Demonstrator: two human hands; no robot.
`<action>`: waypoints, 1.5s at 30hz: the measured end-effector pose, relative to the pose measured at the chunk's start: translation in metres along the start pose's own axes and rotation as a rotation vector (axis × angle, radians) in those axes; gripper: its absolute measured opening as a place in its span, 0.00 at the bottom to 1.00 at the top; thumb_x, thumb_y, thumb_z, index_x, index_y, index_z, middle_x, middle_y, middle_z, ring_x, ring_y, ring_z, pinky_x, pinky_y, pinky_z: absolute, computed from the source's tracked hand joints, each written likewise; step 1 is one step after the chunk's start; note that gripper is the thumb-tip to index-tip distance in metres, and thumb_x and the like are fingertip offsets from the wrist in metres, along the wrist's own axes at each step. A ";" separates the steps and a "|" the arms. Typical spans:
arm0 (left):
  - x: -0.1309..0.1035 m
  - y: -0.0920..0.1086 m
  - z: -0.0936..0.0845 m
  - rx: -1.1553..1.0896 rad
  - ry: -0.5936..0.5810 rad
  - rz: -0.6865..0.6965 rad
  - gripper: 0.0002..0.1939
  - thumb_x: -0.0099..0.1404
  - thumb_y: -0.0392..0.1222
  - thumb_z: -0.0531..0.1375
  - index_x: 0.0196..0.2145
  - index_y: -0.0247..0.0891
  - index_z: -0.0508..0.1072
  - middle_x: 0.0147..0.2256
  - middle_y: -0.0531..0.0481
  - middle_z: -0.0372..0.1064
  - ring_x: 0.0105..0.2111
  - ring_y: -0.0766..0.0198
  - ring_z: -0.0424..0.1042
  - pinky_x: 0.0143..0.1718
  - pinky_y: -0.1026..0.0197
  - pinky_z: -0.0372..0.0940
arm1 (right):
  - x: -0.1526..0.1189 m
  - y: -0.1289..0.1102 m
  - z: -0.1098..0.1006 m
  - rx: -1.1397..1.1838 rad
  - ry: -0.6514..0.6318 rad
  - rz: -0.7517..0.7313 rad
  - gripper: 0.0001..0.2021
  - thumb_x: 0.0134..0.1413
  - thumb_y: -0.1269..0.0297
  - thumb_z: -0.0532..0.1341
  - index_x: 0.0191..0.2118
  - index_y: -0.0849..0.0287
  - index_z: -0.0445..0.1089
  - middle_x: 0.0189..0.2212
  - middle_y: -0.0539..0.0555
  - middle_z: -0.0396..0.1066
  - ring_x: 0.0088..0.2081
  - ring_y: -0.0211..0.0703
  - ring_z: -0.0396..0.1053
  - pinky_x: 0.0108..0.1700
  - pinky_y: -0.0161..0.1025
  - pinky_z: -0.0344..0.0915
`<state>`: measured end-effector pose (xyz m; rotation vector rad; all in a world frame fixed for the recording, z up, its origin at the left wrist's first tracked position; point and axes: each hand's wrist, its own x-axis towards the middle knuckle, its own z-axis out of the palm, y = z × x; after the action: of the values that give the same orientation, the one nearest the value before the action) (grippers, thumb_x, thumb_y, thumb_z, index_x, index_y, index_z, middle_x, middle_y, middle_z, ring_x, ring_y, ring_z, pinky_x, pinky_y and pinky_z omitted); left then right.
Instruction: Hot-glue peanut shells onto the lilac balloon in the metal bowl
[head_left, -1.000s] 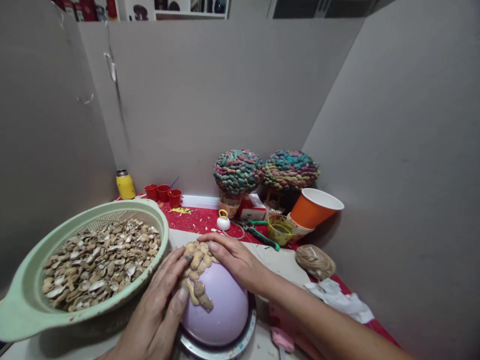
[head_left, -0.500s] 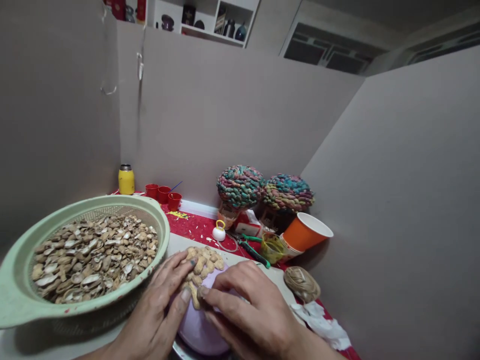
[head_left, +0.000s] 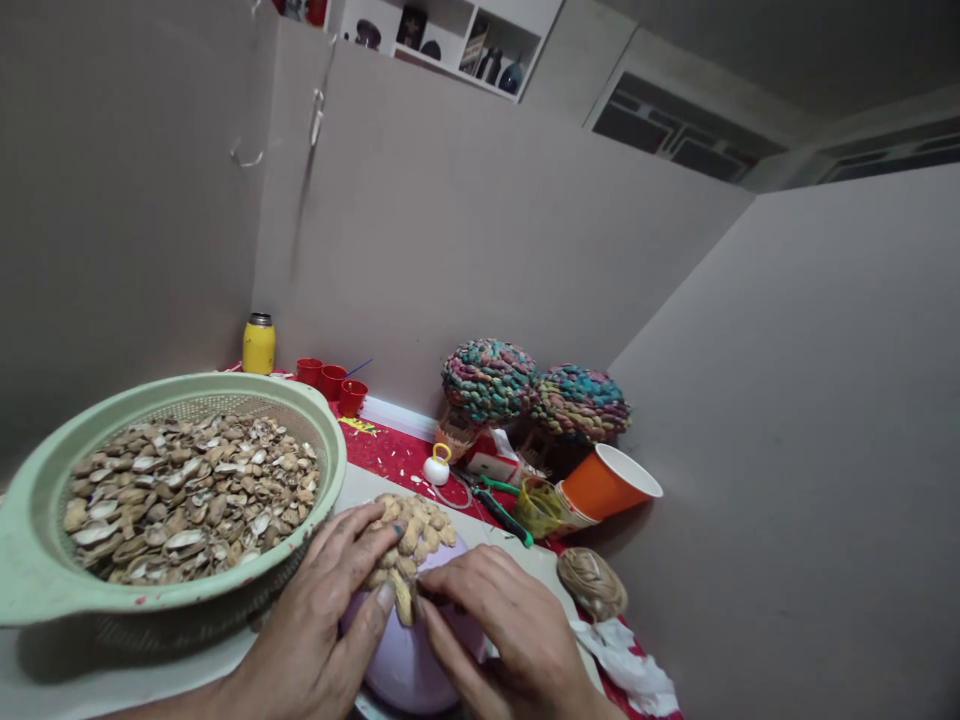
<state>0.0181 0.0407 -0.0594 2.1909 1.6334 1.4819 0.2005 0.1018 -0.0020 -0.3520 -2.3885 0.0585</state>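
- We find a tan whole peanut shell (head_left: 403, 598) lying on the lilac rounded plastic dome (head_left: 409, 660), long axis running away from us.
- Left hand (head_left: 322, 625) thumb and right hand (head_left: 502, 630) fingertips press it from opposite sides, equally near.

There are two hands, the left hand (head_left: 315, 625) and the right hand (head_left: 506, 635). There is one green colander (head_left: 45, 590) with too many peanut shells (head_left: 187, 495) to count. I count three red cups (head_left: 331, 381), one yellow bottle (head_left: 259, 345), one orange cup (head_left: 604, 485), two yarn balls (head_left: 534, 392), one purple bowl (head_left: 401, 665) and one twine ball (head_left: 591, 582).
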 end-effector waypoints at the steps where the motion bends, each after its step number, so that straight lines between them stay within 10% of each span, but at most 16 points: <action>1: 0.000 0.000 0.000 0.004 0.005 0.007 0.19 0.68 0.37 0.53 0.56 0.43 0.67 0.58 0.43 0.69 0.58 0.56 0.67 0.56 0.51 0.66 | 0.000 0.000 0.001 -0.003 0.005 0.013 0.07 0.57 0.77 0.60 0.40 0.61 0.68 0.28 0.54 0.74 0.29 0.42 0.69 0.31 0.38 0.65; 18: 0.001 -0.001 0.001 0.032 -0.018 0.011 0.20 0.68 0.37 0.54 0.58 0.44 0.65 0.59 0.43 0.67 0.59 0.55 0.65 0.56 0.49 0.67 | -0.020 0.002 -0.028 -0.070 -0.014 -0.006 0.12 0.58 0.79 0.59 0.46 0.59 0.71 0.28 0.54 0.71 0.27 0.41 0.67 0.27 0.37 0.66; 45: 0.000 -0.003 0.003 0.002 -0.002 0.007 0.22 0.67 0.35 0.55 0.58 0.47 0.66 0.59 0.46 0.67 0.59 0.55 0.66 0.57 0.50 0.66 | -0.019 0.005 -0.014 -0.050 0.018 -0.108 0.06 0.59 0.75 0.60 0.42 0.63 0.71 0.25 0.54 0.72 0.26 0.41 0.68 0.28 0.39 0.64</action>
<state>0.0182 0.0429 -0.0625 2.2007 1.6288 1.4794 0.2245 0.1011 -0.0047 -0.2447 -2.3898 -0.0541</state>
